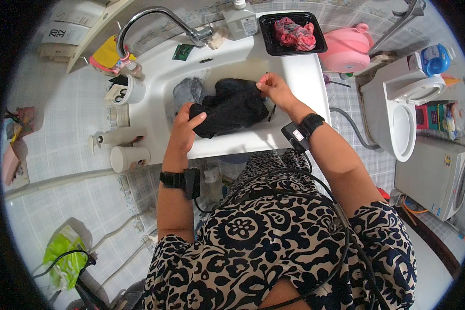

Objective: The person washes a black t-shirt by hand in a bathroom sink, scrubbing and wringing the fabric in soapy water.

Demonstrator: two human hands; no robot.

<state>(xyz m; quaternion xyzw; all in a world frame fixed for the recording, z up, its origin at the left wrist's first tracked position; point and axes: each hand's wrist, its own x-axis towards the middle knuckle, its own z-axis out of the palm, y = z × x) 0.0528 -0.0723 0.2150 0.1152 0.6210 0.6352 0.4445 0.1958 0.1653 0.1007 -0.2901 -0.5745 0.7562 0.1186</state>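
A wet-looking black cloth item, whose exact kind I cannot make out, is stretched between my hands over the white sink. My left hand grips its left end, with the thumb on top and the other fingers partly hidden. At the far right end, my right hand pinches the cloth's edge between thumb and fingers. Cloudy water stands in the basin under it. A grey, sudsy cloth lies in that water, just beyond my left hand.
A chrome faucet arches over the sink's far left. On the far right rim sits a black tray holding a crumpled red cloth, near a white bottle. White containers line the left edge; a toilet stands right.
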